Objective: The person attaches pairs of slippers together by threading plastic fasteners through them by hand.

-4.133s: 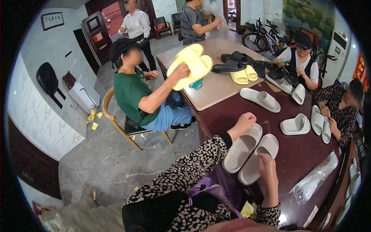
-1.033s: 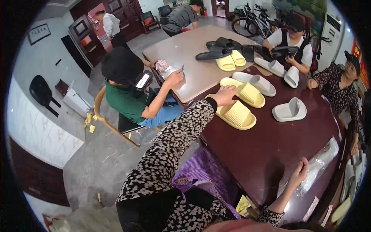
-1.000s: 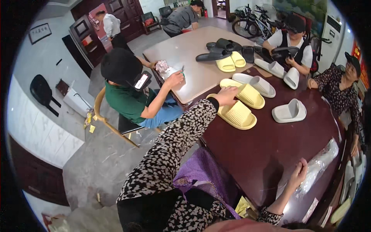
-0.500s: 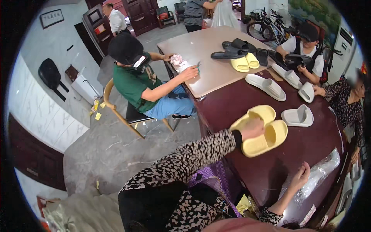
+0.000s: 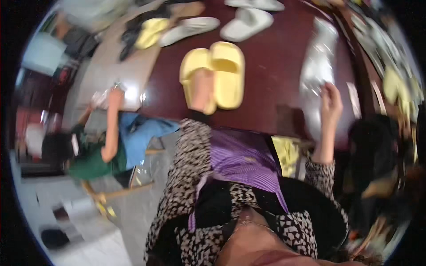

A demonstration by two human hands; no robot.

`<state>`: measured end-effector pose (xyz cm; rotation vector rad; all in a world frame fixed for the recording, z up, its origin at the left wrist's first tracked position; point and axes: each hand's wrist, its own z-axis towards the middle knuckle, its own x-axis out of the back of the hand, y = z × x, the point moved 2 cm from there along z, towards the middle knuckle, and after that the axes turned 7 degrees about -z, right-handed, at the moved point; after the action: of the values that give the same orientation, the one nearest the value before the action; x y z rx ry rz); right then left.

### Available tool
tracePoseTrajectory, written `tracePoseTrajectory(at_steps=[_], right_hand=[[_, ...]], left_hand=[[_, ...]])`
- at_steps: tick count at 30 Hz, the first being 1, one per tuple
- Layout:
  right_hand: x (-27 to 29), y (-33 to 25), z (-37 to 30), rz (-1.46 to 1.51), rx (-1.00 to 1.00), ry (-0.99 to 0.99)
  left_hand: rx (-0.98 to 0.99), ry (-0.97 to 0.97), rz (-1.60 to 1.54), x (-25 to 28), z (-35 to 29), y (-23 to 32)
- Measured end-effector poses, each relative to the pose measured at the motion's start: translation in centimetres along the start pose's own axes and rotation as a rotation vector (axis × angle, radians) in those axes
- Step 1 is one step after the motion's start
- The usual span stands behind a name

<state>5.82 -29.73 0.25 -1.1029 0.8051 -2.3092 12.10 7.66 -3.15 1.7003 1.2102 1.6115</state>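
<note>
A pair of yellow slippers [image 5: 229,84] lies side by side on the dark red table [image 5: 266,80] in front of me. My left hand [image 5: 202,92] is closed on the left slipper of the pair, its fingers toward the strap; blur hides the fingertips. On the right, my right hand [image 5: 332,105] has its fingers curled together over the edge of a bundle of clear plastic bags [image 5: 317,66]. Whether plastic is pinched between those fingers cannot be made out.
White slippers [image 5: 246,24] and another yellow pair [image 5: 153,33] lie farther off. At the left a person in a green shirt [image 5: 95,162] sits, hands at a beige tabletop [image 5: 133,77]. More slippers [image 5: 397,86] line the far right. Yellow material [image 5: 286,153] shows below the table edge.
The view has swung right and down, so the room looks turned and smeared. My left hand stays at the yellow slippers. My right hand now overlaps the plastic bags.
</note>
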Motion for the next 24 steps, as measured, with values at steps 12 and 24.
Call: tracePoseTrajectory(at_steps=[12, 24], right_hand=[[-1.2, 1.0, -3.4, -0.217, 0.229, -0.146], [-3.7, 1.2, -1.6, -0.566, 0.583, -0.443]], left_hand=[[-0.459, 0.261, -0.088, 3.0, -8.7, -4.8], [-0.399, 0.178, -0.246, 2.0, -11.6, -7.2]])
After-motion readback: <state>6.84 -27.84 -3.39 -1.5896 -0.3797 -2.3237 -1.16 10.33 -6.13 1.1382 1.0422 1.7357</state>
